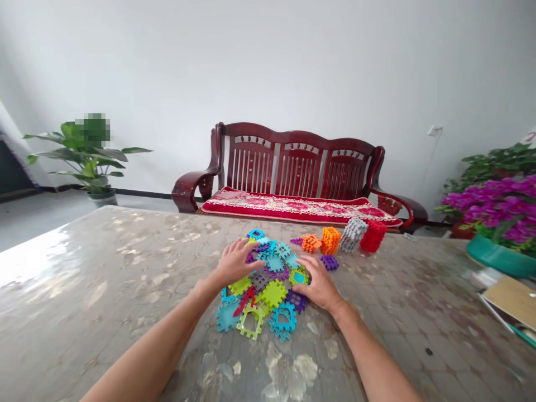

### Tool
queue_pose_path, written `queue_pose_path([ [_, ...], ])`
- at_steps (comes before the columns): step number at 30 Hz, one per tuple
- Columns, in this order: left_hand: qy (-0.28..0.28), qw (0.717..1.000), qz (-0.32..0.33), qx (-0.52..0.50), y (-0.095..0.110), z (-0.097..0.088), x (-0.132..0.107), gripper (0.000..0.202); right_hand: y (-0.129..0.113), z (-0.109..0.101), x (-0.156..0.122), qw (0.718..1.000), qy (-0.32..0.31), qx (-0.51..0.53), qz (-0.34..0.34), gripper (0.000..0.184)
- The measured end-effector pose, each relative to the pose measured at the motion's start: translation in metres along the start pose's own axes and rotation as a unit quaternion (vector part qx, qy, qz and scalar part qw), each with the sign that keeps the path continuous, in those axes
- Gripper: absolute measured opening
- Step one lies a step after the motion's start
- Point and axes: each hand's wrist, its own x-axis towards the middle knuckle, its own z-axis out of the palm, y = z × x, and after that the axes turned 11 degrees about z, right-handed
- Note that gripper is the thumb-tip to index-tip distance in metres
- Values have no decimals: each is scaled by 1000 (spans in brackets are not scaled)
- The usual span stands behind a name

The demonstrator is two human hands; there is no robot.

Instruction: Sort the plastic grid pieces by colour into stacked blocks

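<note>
A pile of flat, toothed plastic tiles (268, 290) in blue, green, purple, red and grey lies on the marbled table (104, 279). My left hand (237, 262) rests on the pile's left side with fingers spread over the tiles. My right hand (318, 285) lies on the pile's right side, fingers bent down onto a green and blue tile (298, 276). Neither hand has lifted a piece. Behind the pile stand built blocks: a small orange one (310, 243), a taller orange one (330, 240), a grey one (353, 234) and a red one (372, 235). A loose purple tile (329, 262) lies near them.
A dark wooden bench (293, 167) with a red cushion stands behind the table. A green potted plant (90, 153) is at the far left. Purple flowers in a teal pot (500, 259) and a book or papers (513, 304) sit at the table's right edge.
</note>
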Motion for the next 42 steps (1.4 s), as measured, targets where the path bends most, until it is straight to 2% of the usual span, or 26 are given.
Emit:
queue_pose_path([
  [5,-48,990,131,24,55,15,-33,89,-3,3,0,998,31,-33,33,54],
  [9,-85,977,191,33,76,29,-52,104,-6,3,-1,997,60,-48,29,41],
  [14,-68,981,166,73,72,32,-47,87,-12,-4,-5,995,89,-30,21,27],
  [21,-32,985,138,101,54,32,-30,68,-19,-10,-9,1000,-19,14,0,10],
  [23,-22,985,135,102,51,31,-28,64,-22,-13,-9,999,-49,10,3,14],
  [27,-1,988,128,90,39,18,-21,59,-27,-21,-9,995,-99,-22,9,39],
  [30,30,995,54,83,21,-1,-13,49,-31,-26,-9,989,-131,-70,-2,51],
  [32,47,993,-38,97,5,-11,-10,48,-34,-28,-9,984,-148,-102,-13,53],
  [35,52,974,-203,91,-22,-17,-12,49,-41,-30,-11,976,-161,-144,-42,43],
  [37,46,956,-275,92,-36,-13,-19,51,-45,-30,-12,971,-156,-168,-68,34],
  [42,51,960,-249,117,-49,0,-31,49,-48,-28,-13,975,-116,-157,-104,20],
])
